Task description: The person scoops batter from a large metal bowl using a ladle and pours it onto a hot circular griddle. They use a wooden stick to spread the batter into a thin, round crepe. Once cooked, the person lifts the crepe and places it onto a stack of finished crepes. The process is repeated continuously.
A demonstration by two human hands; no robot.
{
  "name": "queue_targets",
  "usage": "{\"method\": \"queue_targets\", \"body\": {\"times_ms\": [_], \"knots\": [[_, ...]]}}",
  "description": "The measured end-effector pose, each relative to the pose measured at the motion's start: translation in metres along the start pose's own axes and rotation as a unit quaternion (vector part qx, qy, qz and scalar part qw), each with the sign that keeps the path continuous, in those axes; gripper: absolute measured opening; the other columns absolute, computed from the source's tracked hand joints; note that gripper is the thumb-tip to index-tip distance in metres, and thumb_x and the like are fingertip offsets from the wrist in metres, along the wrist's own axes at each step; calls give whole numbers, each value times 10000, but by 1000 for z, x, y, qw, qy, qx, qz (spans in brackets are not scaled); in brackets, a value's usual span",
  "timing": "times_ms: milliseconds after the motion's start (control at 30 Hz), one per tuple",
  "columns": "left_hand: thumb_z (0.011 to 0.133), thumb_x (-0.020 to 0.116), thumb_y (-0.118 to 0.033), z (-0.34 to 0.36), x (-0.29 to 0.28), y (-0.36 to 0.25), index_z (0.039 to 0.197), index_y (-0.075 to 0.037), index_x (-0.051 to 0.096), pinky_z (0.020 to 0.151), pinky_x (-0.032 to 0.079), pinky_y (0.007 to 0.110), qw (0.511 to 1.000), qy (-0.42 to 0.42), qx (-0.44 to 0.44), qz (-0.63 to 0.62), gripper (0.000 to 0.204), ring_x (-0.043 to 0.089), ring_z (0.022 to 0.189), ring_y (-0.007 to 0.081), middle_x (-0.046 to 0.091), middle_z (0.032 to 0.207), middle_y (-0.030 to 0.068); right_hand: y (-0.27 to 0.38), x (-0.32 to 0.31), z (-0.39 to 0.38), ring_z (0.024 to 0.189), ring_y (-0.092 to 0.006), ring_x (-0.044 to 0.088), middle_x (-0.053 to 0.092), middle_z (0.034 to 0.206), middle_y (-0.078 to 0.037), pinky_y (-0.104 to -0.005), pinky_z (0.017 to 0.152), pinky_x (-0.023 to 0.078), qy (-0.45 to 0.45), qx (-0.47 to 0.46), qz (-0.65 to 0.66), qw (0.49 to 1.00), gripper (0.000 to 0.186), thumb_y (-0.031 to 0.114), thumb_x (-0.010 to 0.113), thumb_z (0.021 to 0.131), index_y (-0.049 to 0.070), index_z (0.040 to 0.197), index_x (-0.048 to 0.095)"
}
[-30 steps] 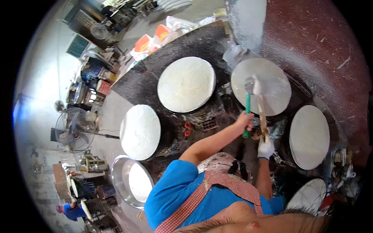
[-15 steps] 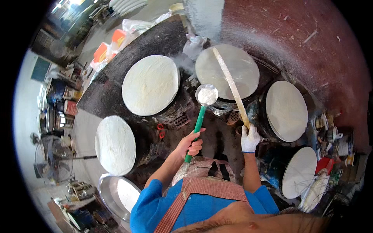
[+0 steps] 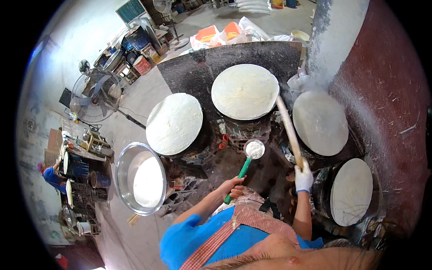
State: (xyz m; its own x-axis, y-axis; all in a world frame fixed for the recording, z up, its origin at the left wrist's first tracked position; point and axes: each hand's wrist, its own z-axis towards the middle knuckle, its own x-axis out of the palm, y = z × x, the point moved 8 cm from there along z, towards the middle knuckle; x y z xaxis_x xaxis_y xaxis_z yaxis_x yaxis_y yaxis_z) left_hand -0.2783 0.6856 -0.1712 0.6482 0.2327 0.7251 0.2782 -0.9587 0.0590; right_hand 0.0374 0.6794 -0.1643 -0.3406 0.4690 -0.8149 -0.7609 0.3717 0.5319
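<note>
Now, left hand [image 3: 232,185]: clamped on green-handled ladle [image 3: 253,150], batter-filled, pointing 1 o'clock.
Right hand [image 3: 304,177]: gloved, clamped on wooden stick [image 3: 288,130], pointing 11 o'clock.

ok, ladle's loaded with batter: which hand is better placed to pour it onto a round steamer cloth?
Left, probably. The left hand grips the green-handled ladle, its bowl full of white batter and raised between the steamer rounds. The right hand, gloved, is taken up by the long wooden stick.
</note>
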Motion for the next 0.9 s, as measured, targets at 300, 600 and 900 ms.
{"method": "queue_targets", "body": {"times_ms": [300, 600, 900], "knots": [[973, 406, -260, -50, -38, -24, 1095, -258, 437, 296, 238, 206, 1000, 14, 12, -3, 126, 251, 380, 54, 249, 521, -43, 129, 77, 61, 661, -363, 599, 591, 764, -164, -459, 594, 486, 92, -96, -75, 988, 315, 304, 579, 818, 230, 1124, 589], [986, 376, -234, -71, -66, -55, 1301, -229, 332, 290, 258, 240, 1000, 2, 19, -1, 318, 266, 394, 80, 272, 548, -10, 120, 85, 59, 690, -370, 619, 631, 775, -183, -473, 608, 491, 110, -17, -107, 988, 298, 308, 584, 812, 207, 1090, 619], [956, 446, -236, -77, -66, -63, 1170, -253, 432, 291, 224, 210, 999, -27, -19, 22, 215, 234, 395, 59, 235, 534, -38, 146, 80, 55, 750, -357, 614, 632, 792, -176, -457, 667, 490, 117, -20, -112, 987, 296, 297, 604, 789, 175, 1058, 635]]}}
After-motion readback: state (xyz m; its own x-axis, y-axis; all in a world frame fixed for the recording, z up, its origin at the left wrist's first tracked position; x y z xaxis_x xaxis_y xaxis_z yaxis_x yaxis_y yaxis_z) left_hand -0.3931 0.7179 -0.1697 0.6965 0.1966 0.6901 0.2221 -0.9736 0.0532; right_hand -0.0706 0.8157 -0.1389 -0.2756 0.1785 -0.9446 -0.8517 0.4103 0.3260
